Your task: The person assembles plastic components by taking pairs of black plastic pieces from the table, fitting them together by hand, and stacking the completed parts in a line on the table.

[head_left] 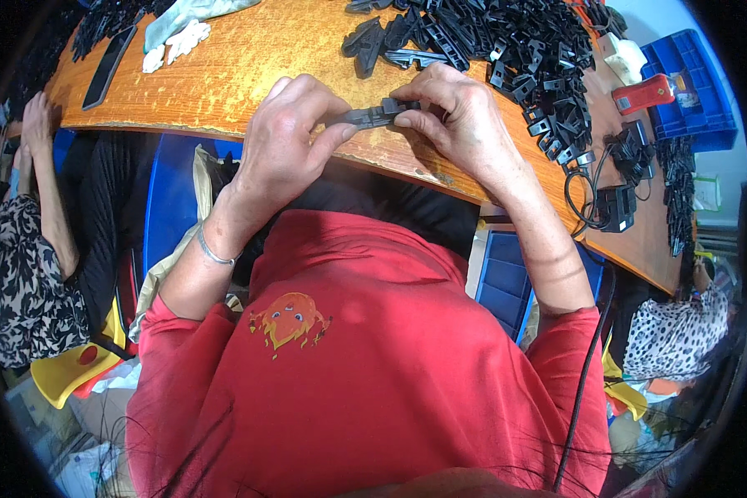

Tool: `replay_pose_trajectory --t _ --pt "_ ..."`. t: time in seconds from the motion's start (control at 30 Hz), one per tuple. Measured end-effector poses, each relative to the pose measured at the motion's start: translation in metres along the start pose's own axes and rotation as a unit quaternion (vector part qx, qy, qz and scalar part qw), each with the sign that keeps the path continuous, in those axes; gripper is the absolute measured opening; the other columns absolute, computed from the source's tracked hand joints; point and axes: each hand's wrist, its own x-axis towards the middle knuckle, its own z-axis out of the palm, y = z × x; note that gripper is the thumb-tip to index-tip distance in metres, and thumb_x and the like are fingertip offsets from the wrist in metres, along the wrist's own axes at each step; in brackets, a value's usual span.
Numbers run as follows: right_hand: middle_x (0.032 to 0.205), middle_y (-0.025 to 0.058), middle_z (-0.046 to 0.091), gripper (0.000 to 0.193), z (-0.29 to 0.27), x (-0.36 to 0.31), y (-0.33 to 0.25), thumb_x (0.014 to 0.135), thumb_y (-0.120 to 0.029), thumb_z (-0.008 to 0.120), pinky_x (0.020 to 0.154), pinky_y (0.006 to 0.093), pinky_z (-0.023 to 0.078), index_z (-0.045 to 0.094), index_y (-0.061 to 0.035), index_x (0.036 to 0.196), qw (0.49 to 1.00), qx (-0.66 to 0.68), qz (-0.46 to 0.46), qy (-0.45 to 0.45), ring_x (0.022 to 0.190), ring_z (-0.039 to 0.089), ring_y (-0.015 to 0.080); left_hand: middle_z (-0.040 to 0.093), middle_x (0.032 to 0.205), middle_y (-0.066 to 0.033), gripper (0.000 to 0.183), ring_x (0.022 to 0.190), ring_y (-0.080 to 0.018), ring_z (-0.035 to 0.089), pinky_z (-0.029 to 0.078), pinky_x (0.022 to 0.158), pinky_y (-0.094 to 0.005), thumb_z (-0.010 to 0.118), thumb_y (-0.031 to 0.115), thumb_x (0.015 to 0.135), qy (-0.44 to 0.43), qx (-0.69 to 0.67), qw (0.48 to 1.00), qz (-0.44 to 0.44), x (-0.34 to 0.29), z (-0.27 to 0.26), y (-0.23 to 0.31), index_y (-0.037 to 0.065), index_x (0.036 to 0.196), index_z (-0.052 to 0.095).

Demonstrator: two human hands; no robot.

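Observation:
Between my two hands, over the table's near edge, is a small black plastic part (372, 116), long and narrow with a blockier right end. My left hand (290, 133) pinches its left end between thumb and fingers. At the blocky end, my right hand (452, 116) grips with thumb and forefinger. Whether this is one piece or two joined pieces, I cannot tell. Just beyond my hands, several loose black plastic pieces (365, 46) lie on the wooden table (216, 91).
A big heap of black plastic parts (506, 41) covers the far right. A phone (109, 66) and white gloves (187, 40) lie at left. At right are a blue crate (697, 108), a red box (643, 93) and a black power adapter (616, 207) with cable. Other people sit on both sides.

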Motion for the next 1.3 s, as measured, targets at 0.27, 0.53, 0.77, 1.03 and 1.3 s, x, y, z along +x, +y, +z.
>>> replay_pose_trajectory --t 0.27,0.53,0.77,1.03,1.3 --pt "0.086 0.01 0.065 0.027 0.022 0.005 -0.006 0.082 -0.01 0.089 0.067 0.0394 0.053 0.078 -0.0009 0.105 0.995 0.027 -0.088 0.026 0.075 0.068 0.0268 0.065 0.09 -0.0131 0.011 0.09 -0.0358 0.064 0.051 0.079 -0.0451 0.081 0.009 0.085 0.018 -0.033 0.999 -0.009 0.002 0.002 -0.003 0.003 0.091 0.074" --pt "0.093 0.0113 0.069 0.02 0.027 0.002 -0.045 0.089 -0.026 0.081 0.074 0.0478 0.057 0.079 -0.0101 0.1 0.99 0.059 -0.09 -0.086 0.087 0.071 0.0376 0.068 0.092 -0.0145 0.018 0.095 -0.0333 0.067 0.052 0.086 -0.0415 0.079 0.003 0.082 -0.222 -0.001 0.973 -0.069 -0.012 -0.092 -0.012 -0.002 0.098 0.072" --pt "0.105 0.0084 0.072 0.015 -0.038 -0.017 0.01 0.09 -0.011 0.077 0.083 0.0416 0.06 0.079 -0.0085 0.104 0.983 -0.172 0.011 0.06 0.097 0.073 0.0315 0.07 0.102 -0.0115 0.026 0.096 -0.0235 0.07 0.055 0.088 -0.0356 0.069 0.0 0.096 -0.123 0.046 0.988 -0.08 0.015 -0.096 -0.013 0.001 0.123 0.073" --pt "0.107 0.0129 0.067 0.021 -0.04 0.004 0.024 0.086 -0.005 0.076 0.085 0.0473 0.059 0.074 -0.0059 0.107 0.969 -0.246 0.012 -0.036 0.099 0.073 0.0367 0.061 0.101 -0.0105 0.024 0.101 -0.0313 0.065 0.056 0.086 -0.0421 0.075 0.009 0.088 -0.086 0.178 0.961 0.195 0.084 -0.015 -0.027 0.009 0.111 0.072" --pt "0.106 0.0179 0.069 0.019 -0.054 0.007 0.027 0.086 -0.004 0.075 0.084 0.0492 0.059 0.072 -0.002 0.105 0.981 -0.168 0.038 -0.091 0.096 0.073 0.0411 0.06 0.104 -0.0059 0.018 0.108 -0.0255 0.063 0.056 0.084 -0.0403 0.074 0.013 0.085 -0.126 0.23 0.919 0.295 0.104 -0.005 -0.034 0.008 0.1 0.065"
